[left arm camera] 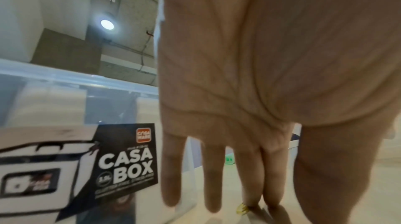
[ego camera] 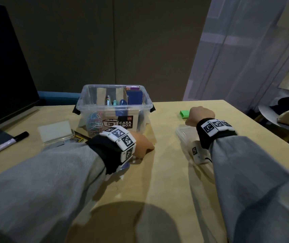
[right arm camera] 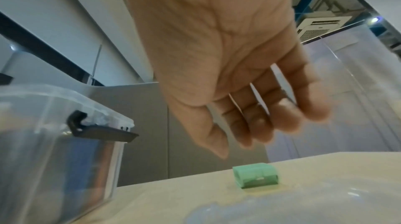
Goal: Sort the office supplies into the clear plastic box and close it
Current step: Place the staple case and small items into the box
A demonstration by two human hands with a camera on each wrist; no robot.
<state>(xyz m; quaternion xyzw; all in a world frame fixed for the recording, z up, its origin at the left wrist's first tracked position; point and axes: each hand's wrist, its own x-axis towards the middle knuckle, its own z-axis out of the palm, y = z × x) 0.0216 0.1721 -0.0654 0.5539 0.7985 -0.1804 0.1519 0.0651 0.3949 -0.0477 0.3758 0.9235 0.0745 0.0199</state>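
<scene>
Head camera looks down over the table (ego camera: pixel 157 181); both wrist cameras sit low, close, sharing the box (ego camera: pixel 114 109).

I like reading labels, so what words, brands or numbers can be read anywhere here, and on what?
"CASA BOX": label on the clear plastic box.
Orange logo above it: blurred, unreadable.
Small print under "BOX": too blurred.
Square coded tags on the wristbands: patterns, not words.
</scene>
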